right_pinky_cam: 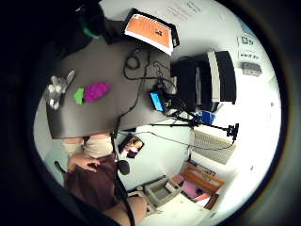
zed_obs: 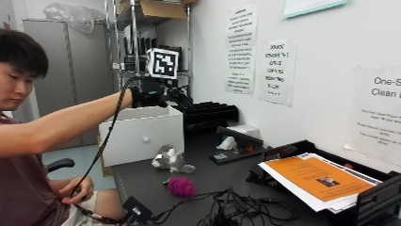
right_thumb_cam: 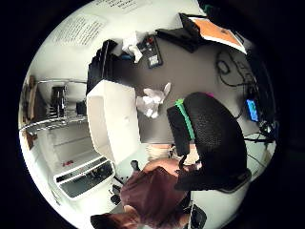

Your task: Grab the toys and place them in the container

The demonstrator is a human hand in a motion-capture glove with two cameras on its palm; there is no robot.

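My gloved right hand (zed_obs: pixel 150 96) is raised in the air above the white container (zed_obs: pixel 143 136), which stands at the worktop's (zed_obs: pixel 206 186) far end. I cannot tell whether its fingers hold anything. The grey plush toy (zed_obs: pixel 169 159) lies just beside the container's front wall. The purple toy (zed_obs: pixel 181 187) lies near the worktop's front edge, apart from the grey one, with cables (zed_obs: pixel 241 207) close by.

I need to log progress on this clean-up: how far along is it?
Nothing visibly done: whether the white container holds anything can't be seen. The gloved right hand is raised above it, its hold hidden. Left: the grey plush toy and the magenta toy lie on the table.
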